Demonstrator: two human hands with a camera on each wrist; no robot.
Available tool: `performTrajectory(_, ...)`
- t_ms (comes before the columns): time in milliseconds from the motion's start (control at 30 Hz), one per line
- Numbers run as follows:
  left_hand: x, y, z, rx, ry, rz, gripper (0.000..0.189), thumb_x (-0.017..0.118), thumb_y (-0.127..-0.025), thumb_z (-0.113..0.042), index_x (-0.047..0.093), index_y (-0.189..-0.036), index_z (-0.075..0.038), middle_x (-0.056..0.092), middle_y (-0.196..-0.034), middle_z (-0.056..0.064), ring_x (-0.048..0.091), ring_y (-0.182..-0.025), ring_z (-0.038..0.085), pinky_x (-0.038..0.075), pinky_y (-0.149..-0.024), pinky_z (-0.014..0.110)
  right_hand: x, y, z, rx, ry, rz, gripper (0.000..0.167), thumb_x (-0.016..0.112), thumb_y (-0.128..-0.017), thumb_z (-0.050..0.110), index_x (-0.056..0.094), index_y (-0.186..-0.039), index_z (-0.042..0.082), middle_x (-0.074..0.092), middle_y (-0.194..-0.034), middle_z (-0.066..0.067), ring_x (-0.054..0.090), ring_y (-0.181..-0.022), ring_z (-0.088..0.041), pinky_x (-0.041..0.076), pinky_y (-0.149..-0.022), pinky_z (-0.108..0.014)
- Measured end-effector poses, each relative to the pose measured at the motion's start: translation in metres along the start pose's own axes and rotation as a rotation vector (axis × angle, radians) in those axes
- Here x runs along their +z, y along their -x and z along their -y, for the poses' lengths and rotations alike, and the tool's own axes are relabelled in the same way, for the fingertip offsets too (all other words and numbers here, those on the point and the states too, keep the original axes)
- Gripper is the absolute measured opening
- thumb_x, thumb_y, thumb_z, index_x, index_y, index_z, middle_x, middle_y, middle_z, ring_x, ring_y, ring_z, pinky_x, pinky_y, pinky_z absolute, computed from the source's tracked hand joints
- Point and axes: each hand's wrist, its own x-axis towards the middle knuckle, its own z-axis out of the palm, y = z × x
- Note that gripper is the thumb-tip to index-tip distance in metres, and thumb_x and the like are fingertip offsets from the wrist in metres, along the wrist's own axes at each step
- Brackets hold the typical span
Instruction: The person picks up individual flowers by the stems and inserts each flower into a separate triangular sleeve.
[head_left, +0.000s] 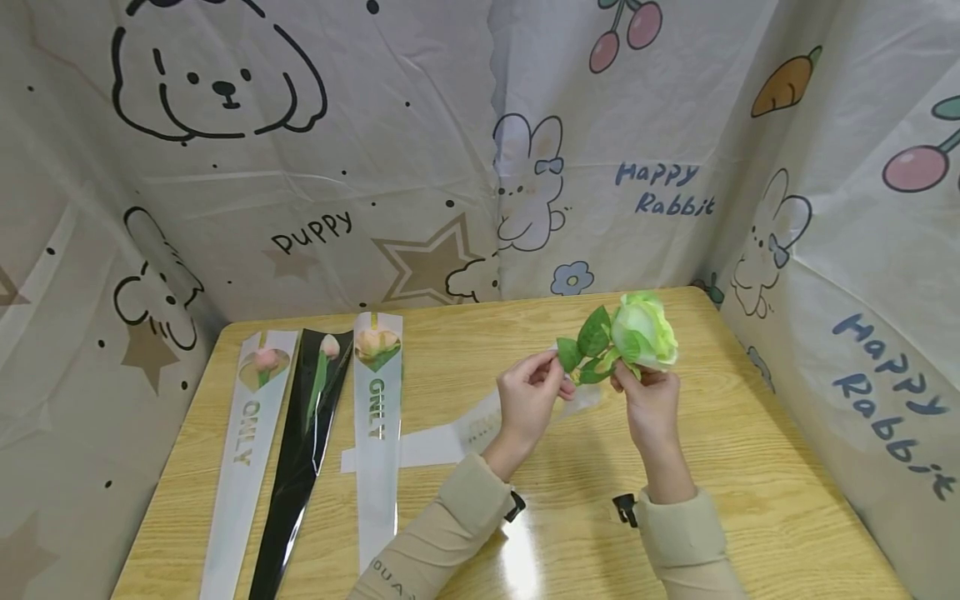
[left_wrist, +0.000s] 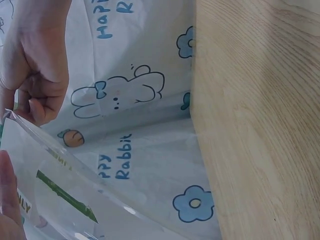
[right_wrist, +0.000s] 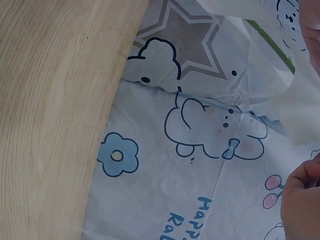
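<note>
My right hand pinches a pale green artificial rose just below its bloom, with green leaves spreading to the left. My left hand holds a clear-and-white flower sleeve near its open end. Inside that sleeve, a green stem shows through the film. In the left wrist view the left fingers lie against the sleeve, and the right hand is at its upper corner. The right wrist view catches the sleeve's edge; the bloom is out of sight there.
On the table's left lie a white sleeve with a pink tulip, a black sleeve with a tulip and a white sleeve with a peach flower. A white strip runs under the last one toward my hands. Printed cloth walls the table.
</note>
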Motion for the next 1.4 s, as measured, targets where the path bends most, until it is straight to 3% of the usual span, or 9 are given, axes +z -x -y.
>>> performTrajectory(267,0.0,-0.001,-0.003,0.024,-0.008,0.006,0.017,0.048,-0.083,0.015,0.06,-0.093,0.02,0.062,-0.064,0.025,0.061,-0.048,0.032,0.053,-0.047,0.026,0.002,0.001,-0.003,-0.028,0.046,0.028,0.04,0.051,-0.077,-0.021,0.062,-0.092,0.013,0.062,-0.075,0.003,0.051,-0.055,-0.006,0.042,-0.049,-0.015)
performTrajectory(433,0.0,-0.003,-0.007,0.019,0.004,0.021,0.016,0.048,-0.083,0.015,0.06,-0.093,0.02,0.062,-0.066,0.026,0.061,-0.049,0.033,0.053,-0.047,0.026,0.002,0.002,-0.003,-0.014,0.131,0.044,0.038,0.054,-0.077,-0.018,0.062,-0.094,0.015,0.06,-0.076,0.003,0.049,-0.056,-0.006,0.042,-0.05,-0.016)
performTrajectory(567,0.0,-0.005,-0.008,0.009,0.016,0.032,0.017,0.049,-0.083,0.014,0.059,-0.095,0.02,0.063,-0.069,0.027,0.061,-0.05,0.033,0.054,-0.047,0.027,0.001,0.002,-0.001,-0.035,0.237,0.1,0.039,0.057,-0.079,-0.015,0.06,-0.106,0.013,0.062,-0.094,0.007,0.057,-0.082,-0.007,0.048,-0.072,-0.017)
performTrajectory(700,0.0,-0.007,-0.008,-0.01,0.03,0.045,0.017,0.049,-0.084,0.013,0.059,-0.096,0.02,0.063,-0.071,0.027,0.061,-0.051,0.034,0.054,-0.048,0.028,-0.001,0.001,0.002,-0.03,0.322,0.144,0.043,0.058,-0.079,-0.015,0.052,-0.119,-0.001,0.059,-0.108,0.011,0.054,-0.106,-0.009,0.044,-0.091,-0.02)
performTrajectory(867,0.0,-0.008,-0.009,-0.03,0.047,0.059,0.018,0.049,-0.086,0.011,0.06,-0.097,0.019,0.063,-0.072,0.027,0.061,-0.052,0.035,0.054,-0.048,0.028,-0.004,-0.002,0.006,-0.002,0.433,0.207,0.049,0.063,-0.077,-0.011,0.046,-0.123,-0.009,0.057,-0.107,0.017,0.053,-0.106,-0.004,0.043,-0.091,-0.017)
performTrajectory(1100,-0.001,-0.009,-0.011,-0.014,0.041,0.058,0.018,0.049,-0.085,0.012,0.06,-0.097,0.018,0.063,-0.071,0.027,0.061,-0.051,0.034,0.054,-0.047,0.029,-0.008,-0.006,0.011,-0.025,0.52,0.312,0.045,0.066,-0.075,-0.009,0.052,-0.117,-0.011,0.059,-0.1,0.023,0.055,-0.098,0.002,0.044,-0.086,-0.014)
performTrajectory(1167,0.0,-0.009,-0.011,-0.005,0.039,0.052,0.017,0.049,-0.085,0.012,0.061,-0.096,0.018,0.063,-0.071,0.027,0.061,-0.051,0.034,0.054,-0.046,0.03,-0.009,-0.007,0.011,-0.05,0.547,0.34,0.042,0.067,-0.074,-0.011,0.054,-0.114,-0.012,0.061,-0.1,0.017,0.056,-0.096,0.003,0.045,-0.085,-0.014)
performTrajectory(1333,0.0,-0.009,-0.013,0.019,0.038,0.043,0.017,0.05,-0.084,0.013,0.061,-0.095,0.018,0.064,-0.072,0.027,0.06,-0.049,0.034,0.053,-0.046,0.031,-0.009,-0.009,0.014,-0.091,0.631,0.396,0.036,0.066,-0.072,-0.013,0.058,-0.107,-0.012,0.065,-0.098,-0.019,0.057,-0.09,0.006,0.046,-0.081,-0.014)
performTrajectory(1400,0.0,-0.009,-0.014,0.027,0.037,0.045,0.017,0.05,-0.084,0.013,0.061,-0.095,0.018,0.064,-0.072,0.027,0.06,-0.049,0.034,0.053,-0.046,0.03,-0.009,-0.009,0.016,-0.092,0.659,0.42,0.032,0.065,-0.073,-0.013,0.059,-0.105,-0.012,0.063,-0.095,-0.026,0.057,-0.086,0.006,0.047,-0.079,-0.014)
